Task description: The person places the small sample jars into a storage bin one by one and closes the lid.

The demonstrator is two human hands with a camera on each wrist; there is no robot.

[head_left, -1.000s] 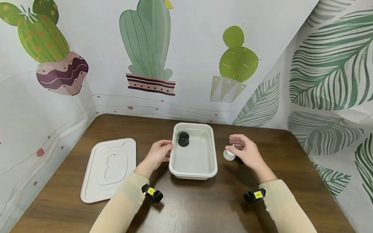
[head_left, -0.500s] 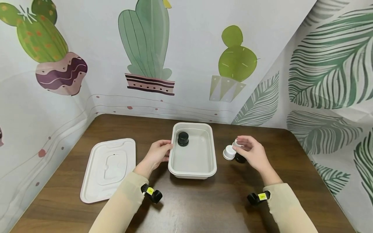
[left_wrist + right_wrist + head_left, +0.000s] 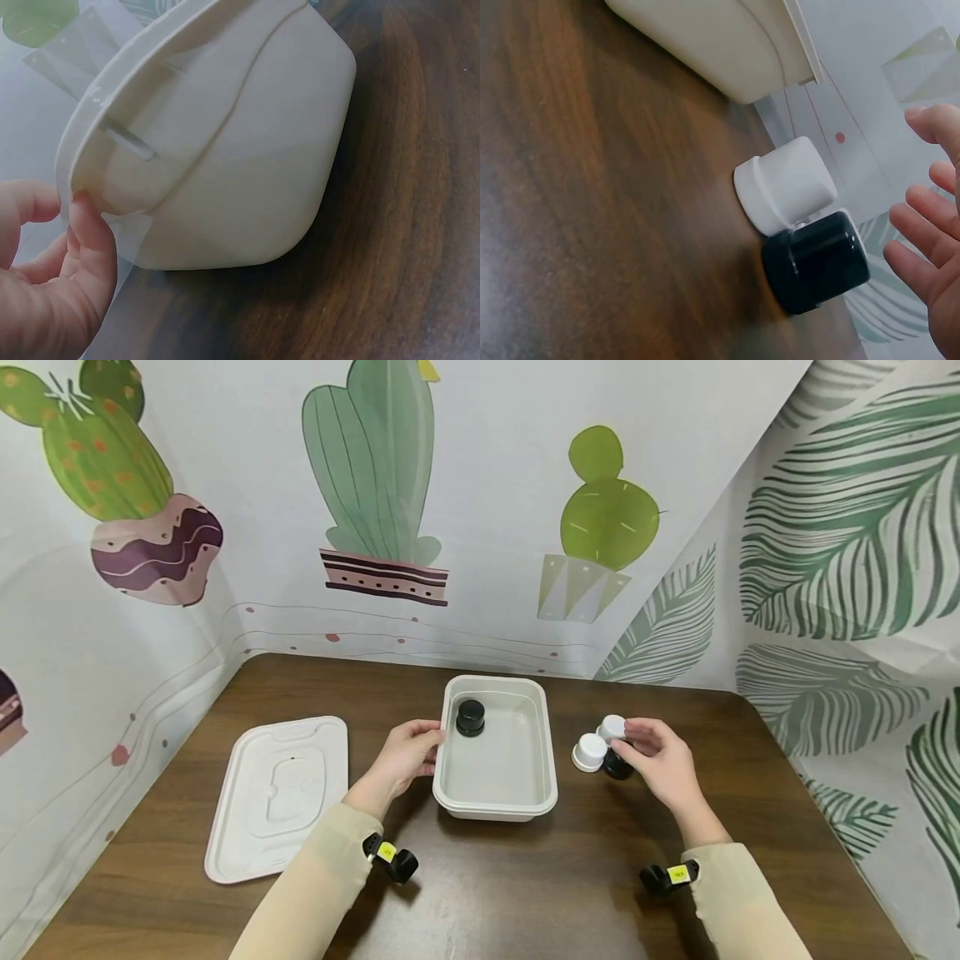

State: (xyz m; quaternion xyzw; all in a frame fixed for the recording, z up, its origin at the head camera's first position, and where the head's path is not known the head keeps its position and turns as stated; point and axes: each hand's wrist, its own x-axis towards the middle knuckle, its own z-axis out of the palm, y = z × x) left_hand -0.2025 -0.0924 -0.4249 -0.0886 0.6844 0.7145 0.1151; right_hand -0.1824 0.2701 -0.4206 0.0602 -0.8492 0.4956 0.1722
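I've got L hand [image 3: 405, 753] pinching the tub [image 3: 510, 768] by its left rim, same as 1 sec ago; black cap [image 3: 471, 718] unmoved inside, nr tub's far-left corner. R hand [image 3: 660, 762], right of tub, has backed off further right: fingers loosely spread, nothing held. Trio of caps right of tub now shows better; R hand hid most of it before. Front white cap [image 3: 590, 752] is nearest tub, w/ rear white cap [image 3: 611, 727] & second black cap [image 3: 618, 767] close beyond. Lid [image 3: 300, 797] left of tub, unmoved.
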